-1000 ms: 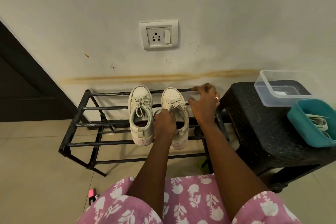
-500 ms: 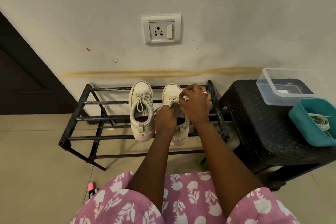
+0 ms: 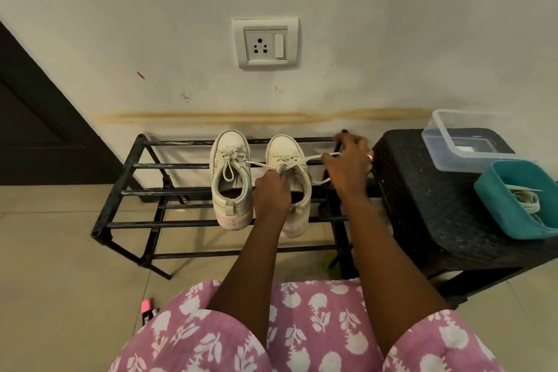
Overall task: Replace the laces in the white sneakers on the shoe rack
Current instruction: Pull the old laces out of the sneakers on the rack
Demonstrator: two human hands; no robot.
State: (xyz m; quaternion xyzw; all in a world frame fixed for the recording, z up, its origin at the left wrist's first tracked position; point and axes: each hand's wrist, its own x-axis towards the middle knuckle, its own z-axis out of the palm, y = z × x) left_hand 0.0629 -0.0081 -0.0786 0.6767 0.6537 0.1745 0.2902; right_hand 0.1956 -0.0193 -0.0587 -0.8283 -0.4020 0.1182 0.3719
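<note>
Both hands are in at the right sneaker point(image 3: 286, 157). The left hand point(image 3: 271, 192) is curled over the shoe's opening, fingertips pinching the lace point(image 3: 314, 157) just above the tongue. The right hand point(image 3: 347, 170) is out to the shoe's right, over the end of the rack point(image 3: 181, 165), thumb and finger nipped on a strand that runs taut from the eyelets across to it. There's a ring on that hand. A second strand shoots left from the left hand, its tip almost at the left sneaker point(image 3: 231, 178), and a loose end dangles below the right hand.

Nearest of all, a pink floral lap point(image 3: 271, 329) fills the bottom edge, both forearms reaching out over it. On the floor tiles to its left lies a pink marker point(image 3: 146, 308).

Then the rack itself, black bars, with both sneakers on the top tier, heels toward us, toes to the wall, side by side and just apart. The left sneaker's bow is tied, one long loop hanging toward its opening.

Right of the rack, close against it, stands a black stool point(image 3: 437, 205). On it sit a teal tub point(image 3: 495, 199) holding loose laces point(image 3: 525, 201) and, behind that, a clear box point(image 3: 437, 133).

Farthest off, the stained wall carries a socket point(image 3: 265, 42), straight above the shoes.
</note>
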